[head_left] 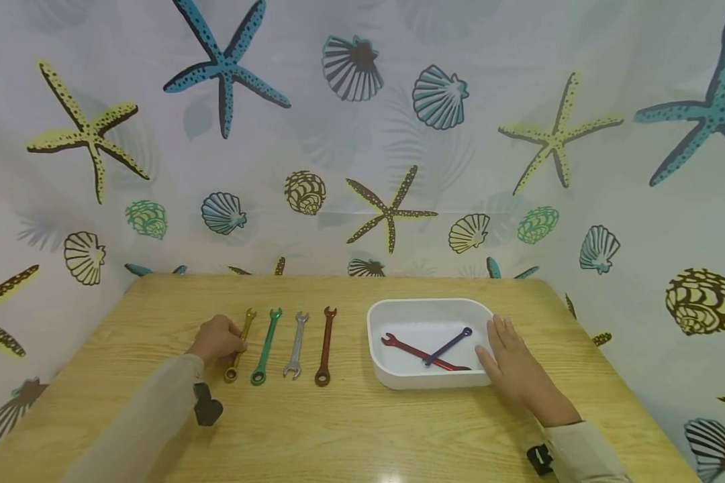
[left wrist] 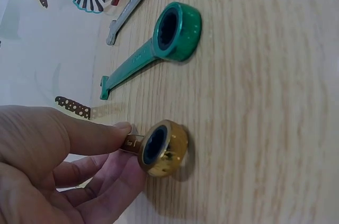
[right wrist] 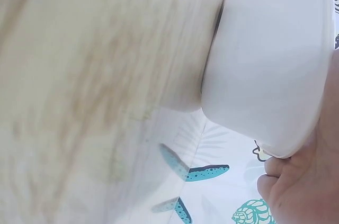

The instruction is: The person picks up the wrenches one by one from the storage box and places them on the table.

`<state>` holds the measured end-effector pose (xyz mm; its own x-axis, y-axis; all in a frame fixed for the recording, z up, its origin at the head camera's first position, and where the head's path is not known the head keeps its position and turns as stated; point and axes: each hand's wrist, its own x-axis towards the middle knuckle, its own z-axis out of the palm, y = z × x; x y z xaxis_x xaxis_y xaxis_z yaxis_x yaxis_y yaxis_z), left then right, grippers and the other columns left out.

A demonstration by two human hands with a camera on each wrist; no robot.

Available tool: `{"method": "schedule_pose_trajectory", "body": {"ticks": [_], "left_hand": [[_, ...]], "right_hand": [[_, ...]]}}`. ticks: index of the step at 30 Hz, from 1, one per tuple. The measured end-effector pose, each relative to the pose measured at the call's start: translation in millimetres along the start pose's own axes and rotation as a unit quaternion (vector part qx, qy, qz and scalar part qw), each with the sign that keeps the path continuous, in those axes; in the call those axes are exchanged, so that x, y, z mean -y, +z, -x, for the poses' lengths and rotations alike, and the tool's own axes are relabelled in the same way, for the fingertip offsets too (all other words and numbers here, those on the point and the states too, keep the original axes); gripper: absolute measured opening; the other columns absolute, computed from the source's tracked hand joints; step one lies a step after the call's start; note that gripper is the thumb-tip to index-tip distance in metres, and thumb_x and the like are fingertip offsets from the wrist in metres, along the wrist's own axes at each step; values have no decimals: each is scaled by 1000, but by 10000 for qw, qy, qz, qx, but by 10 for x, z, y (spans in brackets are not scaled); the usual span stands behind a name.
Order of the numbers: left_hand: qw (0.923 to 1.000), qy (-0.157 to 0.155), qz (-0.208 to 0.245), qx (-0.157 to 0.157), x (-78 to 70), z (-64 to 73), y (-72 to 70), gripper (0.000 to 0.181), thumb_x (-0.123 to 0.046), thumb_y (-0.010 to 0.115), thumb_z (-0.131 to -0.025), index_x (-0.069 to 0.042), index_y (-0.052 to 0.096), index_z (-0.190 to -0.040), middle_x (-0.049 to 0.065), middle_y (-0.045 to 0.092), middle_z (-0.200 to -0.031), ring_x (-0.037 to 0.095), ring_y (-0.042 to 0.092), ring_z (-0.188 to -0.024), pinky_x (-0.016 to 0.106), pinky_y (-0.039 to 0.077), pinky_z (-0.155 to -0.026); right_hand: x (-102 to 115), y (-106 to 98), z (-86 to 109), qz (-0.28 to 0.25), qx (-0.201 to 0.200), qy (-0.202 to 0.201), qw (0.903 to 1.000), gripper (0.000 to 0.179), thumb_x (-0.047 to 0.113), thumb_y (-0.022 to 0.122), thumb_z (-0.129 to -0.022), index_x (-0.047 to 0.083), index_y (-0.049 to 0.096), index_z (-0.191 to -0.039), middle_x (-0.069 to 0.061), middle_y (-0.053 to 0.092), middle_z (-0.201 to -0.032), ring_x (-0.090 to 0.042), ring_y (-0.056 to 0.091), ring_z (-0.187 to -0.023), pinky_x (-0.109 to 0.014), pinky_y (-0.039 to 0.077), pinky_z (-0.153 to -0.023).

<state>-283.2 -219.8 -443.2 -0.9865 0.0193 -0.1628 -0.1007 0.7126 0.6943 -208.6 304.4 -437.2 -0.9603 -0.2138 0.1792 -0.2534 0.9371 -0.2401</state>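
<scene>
On my feed, the left hand (head_left: 219,339) pinched the gold wrench (left wrist: 177,149) by its shaft, just left of the green wrench (head_left: 267,346). The right hand (head_left: 515,365) rested straight-fingered against the white tray's (head_left: 429,380) right side, as I saw it.

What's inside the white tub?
A red wrench and a smaller purple wrench, crossed. The near wall of the tub hides the red one's nearer end and some floor.
</scene>
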Motion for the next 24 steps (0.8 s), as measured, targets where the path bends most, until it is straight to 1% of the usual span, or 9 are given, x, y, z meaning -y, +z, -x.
{"method": "schedule_pose_trajectory", "body": {"ticks": [3,5,7,9,11,14,16,20,24], "left_hand": [[9998,57,-207,-36,-15,-12,-5,26,-2,71,-80,13,58,-98,20,64,-86,19,61,-62,32,54,-56],[9987,133,-490,-60,-37,-16,-5,20,-4,71,-80,11,61,-89,18,65,-77,18,60,-55,31,51,-53],[9968,234,-755,-108,-63,-11,-8,17,-5,71,-80,8,62,-83,14,64,-73,17,58,-53,32,50,-53],[9943,342,-999,-158,-86,4,-8,17,-7,71,-80,7,62,-81,15,64,-73,19,59,-54,34,51,-55],[9924,406,-1141,-208,-98,21,-9,20,-8,71,-79,8,61,-84,17,64,-77,21,60,-59,38,52,-59],[9925,386,-1135,-255,-95,39,-8,23,-8,72,-79,9,59,-89,19,64,-83,24,61,-65,41,52,-63],[9943,287,-1008,-215,-84,39,-3,19,-8,71,-80,7,59,-84,17,63,-79,23,61,-62,39,52,-59],[9969,118,-760,-133,-64,26,6,16,-6,71,-80,2,59,-73,11,62,-67,17,59,-49,29,48,-49],[9977,74,-655,-145,-54,27,10,16,-6,71,-80,1,58,-72,8,60,-65,15,57,-46,27,46,-48]], "right_hand": [[-2,1,0,-2,-3,-17,10000,70,39,34,-103,-16,19,-144,-33,13,-153,-48,9,-141,-60,16,-111],[-8,2,-1,-2,2,-30,10000,71,40,33,-103,-16,19,-144,-33,12,-153,-48,8,-141,-60,15,-111],[-15,3,-4,-1,0,-38,10000,71,40,33,-103,-16,18,-144,-33,12,-153,-48,7,-142,-60,15,-111],[-21,4,-6,-12,14,-33,10000,71,39,33,-103,-16,18,-144,-33,10,-153,-48,6,-142,-60,14,-111],[-27,7,-10,-23,18,-30,10000,70,39,34,-103,-16,18,-144,-33,10,-153,-47,5,-142,-61,14,-111],[-22,8,-8,-32,23,-29,10000,70,39,34,-103,-16,18,-144,-32,11,-153,-47,5,-142,-61,14,-111],[-15,4,-4,-59,32,-24,10000,70,39,34,-103,-16,19,-144,-33,11,-153,-47,5,-142,-61,14,-111],[5,-10,5,-98,76,4,9999,71,40,34,-103,-16,18,-144,-33,11,-153,-47,6,-142,-61,14,-111],[7,-16,4,-67,89,21,9999,71,40,33,-103,-16,19,-144,-33,11,-153,-48,7,-142,-61,15,-111]]}}
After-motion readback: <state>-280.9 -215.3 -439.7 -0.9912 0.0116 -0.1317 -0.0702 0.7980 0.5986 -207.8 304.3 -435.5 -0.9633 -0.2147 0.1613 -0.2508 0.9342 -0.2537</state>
